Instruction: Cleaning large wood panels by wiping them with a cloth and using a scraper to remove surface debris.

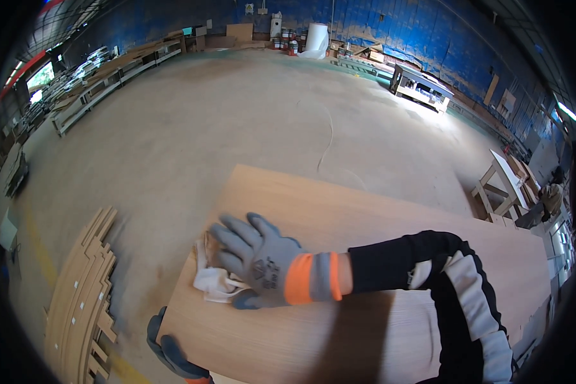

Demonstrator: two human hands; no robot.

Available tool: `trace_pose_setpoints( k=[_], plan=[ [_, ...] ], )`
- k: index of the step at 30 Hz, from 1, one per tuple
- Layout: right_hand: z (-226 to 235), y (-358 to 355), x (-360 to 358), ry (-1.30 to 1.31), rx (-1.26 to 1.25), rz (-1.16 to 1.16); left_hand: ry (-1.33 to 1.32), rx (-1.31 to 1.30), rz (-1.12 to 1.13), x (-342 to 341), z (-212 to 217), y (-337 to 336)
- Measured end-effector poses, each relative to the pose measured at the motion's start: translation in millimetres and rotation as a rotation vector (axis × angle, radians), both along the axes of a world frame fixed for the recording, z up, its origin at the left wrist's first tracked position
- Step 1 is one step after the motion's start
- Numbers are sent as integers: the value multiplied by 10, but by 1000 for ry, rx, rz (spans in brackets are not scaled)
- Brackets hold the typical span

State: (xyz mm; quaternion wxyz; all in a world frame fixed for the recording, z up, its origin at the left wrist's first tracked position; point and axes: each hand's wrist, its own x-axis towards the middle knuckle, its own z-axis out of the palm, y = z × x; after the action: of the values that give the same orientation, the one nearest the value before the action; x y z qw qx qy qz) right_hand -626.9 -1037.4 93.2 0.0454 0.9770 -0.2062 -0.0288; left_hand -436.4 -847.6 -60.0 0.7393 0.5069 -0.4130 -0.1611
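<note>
A large wood-grain board (pixel 377 333) lies flat before me, its left corner nearest my hands. My right hand (pixel 265 265), in a grey glove with an orange cuff, reaches across from the right. It rests on a crumpled white cloth (pixel 214 285) near the board's left edge, its fingers spread and slightly blurred. Part of the cloth is hidden under the palm. At the lower left, my left hand (pixel 171 351), gloved alike, is curled at the board's near left edge. The rest of its grip is hidden by the board.
Stacked brown strips (pixel 83 294) stand on the floor at the left. A long low bench (pixel 118 80) runs along the far left. A lit worktable (pixel 419 89) is at the far right. Near a white table (pixel 509 176) at the right, another person (pixel 547 198) is partly visible.
</note>
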Motion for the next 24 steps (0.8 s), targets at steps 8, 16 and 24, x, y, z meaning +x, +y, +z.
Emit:
trace_pose_setpoints(
  k=[8, 16, 24],
  plan=[
    [-317, -1105, 597, -156, 80, -228, 233, -17, 97, -125, 90, -8],
    [-380, -1559, 743, -211, 123, -521, 191, 30, 113, -154, 166, -16],
    [-357, -1144, 343, -341, 144, -347, 88, 35, 138, 33, -93, -42]
  ],
)
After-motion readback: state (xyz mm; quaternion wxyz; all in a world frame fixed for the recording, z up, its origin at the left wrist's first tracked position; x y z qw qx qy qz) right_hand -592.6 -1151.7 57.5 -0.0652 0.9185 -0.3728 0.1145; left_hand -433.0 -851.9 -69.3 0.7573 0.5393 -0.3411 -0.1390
